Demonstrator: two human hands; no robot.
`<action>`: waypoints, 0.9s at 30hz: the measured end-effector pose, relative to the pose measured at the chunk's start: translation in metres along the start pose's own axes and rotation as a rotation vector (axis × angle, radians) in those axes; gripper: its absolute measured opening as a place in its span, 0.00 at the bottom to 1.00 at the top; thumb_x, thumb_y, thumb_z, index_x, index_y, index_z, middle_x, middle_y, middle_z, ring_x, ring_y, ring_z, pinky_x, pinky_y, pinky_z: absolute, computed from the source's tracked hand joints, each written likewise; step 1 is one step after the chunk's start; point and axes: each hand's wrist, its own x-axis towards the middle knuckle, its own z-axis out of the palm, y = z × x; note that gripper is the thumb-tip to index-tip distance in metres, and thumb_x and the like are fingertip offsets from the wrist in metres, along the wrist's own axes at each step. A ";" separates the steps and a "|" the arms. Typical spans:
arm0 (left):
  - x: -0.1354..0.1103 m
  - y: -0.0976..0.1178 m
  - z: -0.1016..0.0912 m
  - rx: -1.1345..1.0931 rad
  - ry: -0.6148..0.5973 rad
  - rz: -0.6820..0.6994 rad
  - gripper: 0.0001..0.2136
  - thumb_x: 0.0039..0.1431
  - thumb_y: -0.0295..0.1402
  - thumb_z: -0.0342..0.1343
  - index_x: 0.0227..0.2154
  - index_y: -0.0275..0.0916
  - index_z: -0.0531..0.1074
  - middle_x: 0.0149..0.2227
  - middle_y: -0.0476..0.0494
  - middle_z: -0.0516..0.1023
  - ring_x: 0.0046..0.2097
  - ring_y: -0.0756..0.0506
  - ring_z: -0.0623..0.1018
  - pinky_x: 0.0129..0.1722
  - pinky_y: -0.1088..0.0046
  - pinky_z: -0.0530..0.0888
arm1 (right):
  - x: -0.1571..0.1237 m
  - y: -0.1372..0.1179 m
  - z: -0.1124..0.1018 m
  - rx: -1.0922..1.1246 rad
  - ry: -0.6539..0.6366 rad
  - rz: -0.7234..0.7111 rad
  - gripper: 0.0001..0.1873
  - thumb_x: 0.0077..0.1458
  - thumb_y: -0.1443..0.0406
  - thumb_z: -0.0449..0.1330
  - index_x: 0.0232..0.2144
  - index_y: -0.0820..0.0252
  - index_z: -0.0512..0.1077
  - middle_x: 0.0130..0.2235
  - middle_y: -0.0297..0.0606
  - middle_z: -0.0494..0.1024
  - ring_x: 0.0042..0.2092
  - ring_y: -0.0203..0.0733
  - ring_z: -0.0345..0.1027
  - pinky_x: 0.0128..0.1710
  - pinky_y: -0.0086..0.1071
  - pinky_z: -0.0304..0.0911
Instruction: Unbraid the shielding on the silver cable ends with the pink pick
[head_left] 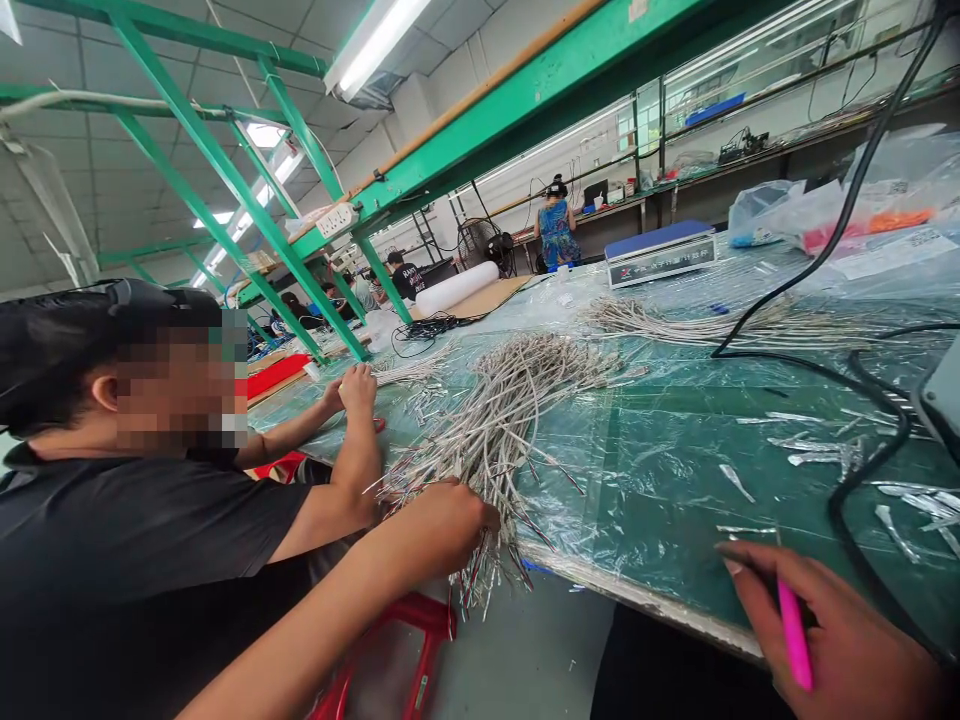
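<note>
A big heap of thin off-white cables [517, 385] lies across the front edge of the table, the stripped ends with coloured wires hanging over it. My left hand [450, 525] is at these near ends, its fingers curled in among the cables; how many it grips is hidden. Low on the right, my right hand [840, 630] is closed around a slim pink-handled tool [795, 635], whose kind I cannot make out. The tool's thin end points up and away from me, close to scraps of clear wrap on the tabletop.
A co-worker [150, 520] sits close on my left, both hands on other cables. Black cords [840, 500] loop over the table [660, 480] at right. Behind stand a weighing scale [660, 255] and plastic bags [765, 215]. A red stool [427, 650] is below; a green frame [480, 140] overhangs.
</note>
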 end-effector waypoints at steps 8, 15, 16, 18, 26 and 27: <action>0.015 0.005 0.012 0.253 -0.016 0.140 0.07 0.59 0.24 0.55 0.27 0.39 0.73 0.33 0.43 0.75 0.36 0.41 0.74 0.37 0.64 0.66 | -0.003 0.002 0.009 -0.044 0.077 0.042 0.18 0.60 0.50 0.52 0.40 0.53 0.74 0.40 0.38 0.80 0.34 0.45 0.75 0.26 0.33 0.66; 0.017 -0.002 0.013 0.236 0.023 0.216 0.07 0.61 0.27 0.56 0.27 0.39 0.73 0.35 0.41 0.72 0.41 0.41 0.70 0.42 0.63 0.63 | 0.000 0.001 0.002 0.001 -0.018 0.023 0.16 0.60 0.51 0.53 0.42 0.50 0.73 0.40 0.36 0.80 0.34 0.44 0.76 0.28 0.32 0.69; 0.016 -0.003 0.013 0.226 0.025 0.225 0.06 0.61 0.27 0.56 0.27 0.40 0.73 0.35 0.42 0.71 0.41 0.42 0.70 0.42 0.64 0.63 | 0.001 0.000 0.001 0.013 -0.018 0.027 0.16 0.61 0.51 0.53 0.42 0.51 0.73 0.40 0.36 0.80 0.35 0.44 0.76 0.29 0.32 0.69; 0.014 -0.005 0.015 0.223 0.031 0.235 0.06 0.60 0.28 0.56 0.28 0.40 0.73 0.35 0.43 0.71 0.41 0.42 0.70 0.42 0.64 0.63 | 0.002 -0.003 0.001 0.028 -0.012 0.027 0.15 0.62 0.52 0.52 0.41 0.51 0.72 0.40 0.36 0.79 0.36 0.44 0.76 0.31 0.33 0.70; 0.021 -0.011 0.015 0.192 0.055 0.262 0.09 0.62 0.26 0.54 0.25 0.38 0.69 0.35 0.43 0.72 0.40 0.43 0.71 0.42 0.65 0.65 | 0.005 -0.004 0.000 0.023 0.012 -0.035 0.14 0.63 0.53 0.51 0.40 0.51 0.72 0.39 0.36 0.79 0.36 0.42 0.77 0.30 0.31 0.71; 0.021 -0.013 0.011 0.105 0.041 0.262 0.08 0.61 0.26 0.54 0.26 0.38 0.69 0.35 0.44 0.73 0.40 0.43 0.72 0.43 0.66 0.66 | 0.005 -0.005 -0.001 0.026 0.012 -0.037 0.13 0.63 0.54 0.51 0.40 0.51 0.71 0.39 0.36 0.79 0.37 0.42 0.77 0.31 0.31 0.72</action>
